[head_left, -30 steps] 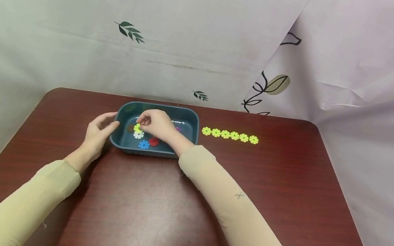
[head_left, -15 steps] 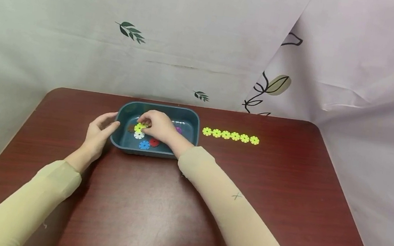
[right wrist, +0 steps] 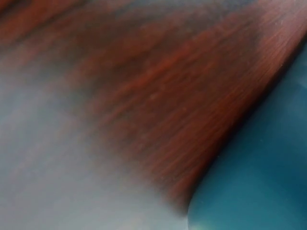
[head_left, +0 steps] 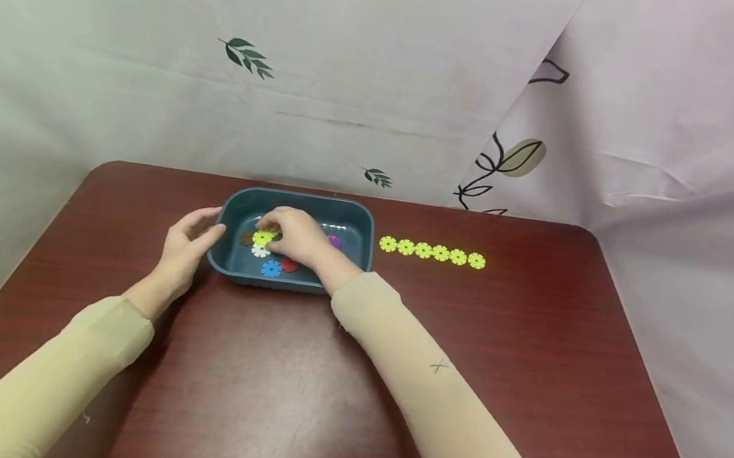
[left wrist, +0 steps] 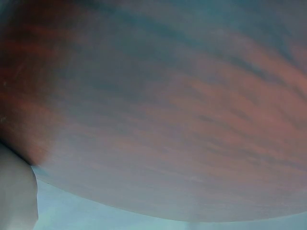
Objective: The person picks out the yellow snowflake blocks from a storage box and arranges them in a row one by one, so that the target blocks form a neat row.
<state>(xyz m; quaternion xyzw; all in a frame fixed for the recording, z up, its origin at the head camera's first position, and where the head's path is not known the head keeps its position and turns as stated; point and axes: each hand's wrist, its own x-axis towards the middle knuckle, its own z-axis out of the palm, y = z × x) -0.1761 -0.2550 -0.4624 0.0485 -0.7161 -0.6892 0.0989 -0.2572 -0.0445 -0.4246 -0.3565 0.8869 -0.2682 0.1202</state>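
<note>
The left hand [head_left: 179,251] grips the tray [head_left: 358,246] at its left end; the right hand [head_left: 296,235], fingers curled nearly closed, pinches a yellow disc [head_left: 261,236] inside it, left of frame centre. I'd expect the disc light, stiff and slippery, best held by opposite edges. It looks flat, notched like a flower.

Pale glare on tabletop [head_left: 288,404], blurry wrist views

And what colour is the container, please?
The container is dark blue-green; the head view shows it best.
</note>
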